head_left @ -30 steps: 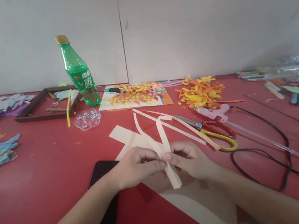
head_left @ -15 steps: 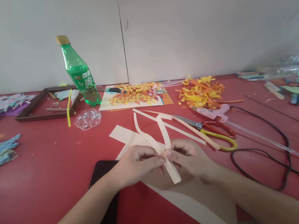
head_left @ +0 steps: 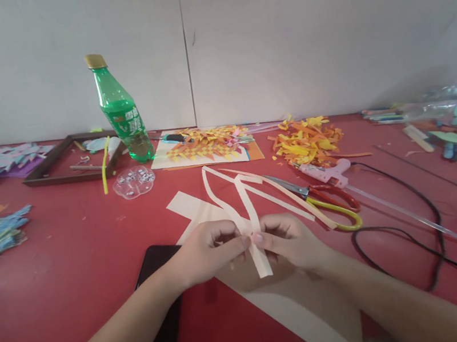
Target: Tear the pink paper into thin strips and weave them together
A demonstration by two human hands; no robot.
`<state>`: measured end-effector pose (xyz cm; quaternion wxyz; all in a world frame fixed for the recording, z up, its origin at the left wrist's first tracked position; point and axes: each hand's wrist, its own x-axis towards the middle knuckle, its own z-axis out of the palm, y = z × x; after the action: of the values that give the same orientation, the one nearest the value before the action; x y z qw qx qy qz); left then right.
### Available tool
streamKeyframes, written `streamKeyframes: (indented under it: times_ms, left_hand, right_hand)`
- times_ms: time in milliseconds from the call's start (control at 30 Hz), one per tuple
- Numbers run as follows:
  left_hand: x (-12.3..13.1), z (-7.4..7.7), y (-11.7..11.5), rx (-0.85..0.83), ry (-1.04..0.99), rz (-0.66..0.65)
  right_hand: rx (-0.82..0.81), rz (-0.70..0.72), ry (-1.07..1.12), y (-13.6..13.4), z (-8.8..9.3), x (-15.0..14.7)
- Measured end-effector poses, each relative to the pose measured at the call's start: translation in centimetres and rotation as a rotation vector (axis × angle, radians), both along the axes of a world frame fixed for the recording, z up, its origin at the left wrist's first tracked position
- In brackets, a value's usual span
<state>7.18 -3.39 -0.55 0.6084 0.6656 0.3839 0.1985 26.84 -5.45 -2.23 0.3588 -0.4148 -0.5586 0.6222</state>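
Note:
Cream paper strips (head_left: 261, 261) come together between my two hands, folded or overlapping where the fingertips meet. My left hand (head_left: 212, 250) pinches them from the left, thumb on top. From the right, my right hand (head_left: 285, 241) pinches the same strips, its thumb close to the other. Two strip arms reach away from the pinch towards the far side, and a short end points down at me. Whether the strips are glued I cannot tell. Under the hands lies a larger cream paper sheet (head_left: 314, 302). Past my right hand rest scissors (head_left: 333, 206) with red and yellow handles.
A black phone-like slab (head_left: 163, 308) lies under my left forearm. A pink glue gun (head_left: 326, 171) trails a black cord on the right. Farther back stand a green bottle (head_left: 121, 113), a brown frame (head_left: 60, 179), a clear bead tray (head_left: 134, 182) and orange-yellow paper pieces (head_left: 308, 141).
The pinched strips have shifted slightly left, and their short lower end has swung a little left and up. Both hands keep their pinch in nearly the same place.

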Motion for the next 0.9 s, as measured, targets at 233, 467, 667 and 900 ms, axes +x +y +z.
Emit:
streamKeyframes:
  times_ms: [233, 467, 667, 900]
  left_hand:
    - [0.01, -0.18, 0.08, 0.012, -0.036, 0.011]
    - [-0.05, 0.00, 0.02, -0.002, -0.039, 0.046]
    - [0.05, 0.48, -0.19, -0.052, -0.063, -0.145]
    - [0.05, 0.16, -0.31, -0.055, -0.008, -0.086]
  right_hand:
    - [0.016, -0.024, 0.030, 0.04, 0.11, -0.16]
    - [0.048, -0.052, 0.025, 0.25, -0.27, 0.04]
    - [0.063, -0.047, 0.007, 0.33, -0.22, 0.15]
    - [0.048, 0.062, -0.025, 0.09, -0.21, 0.32]
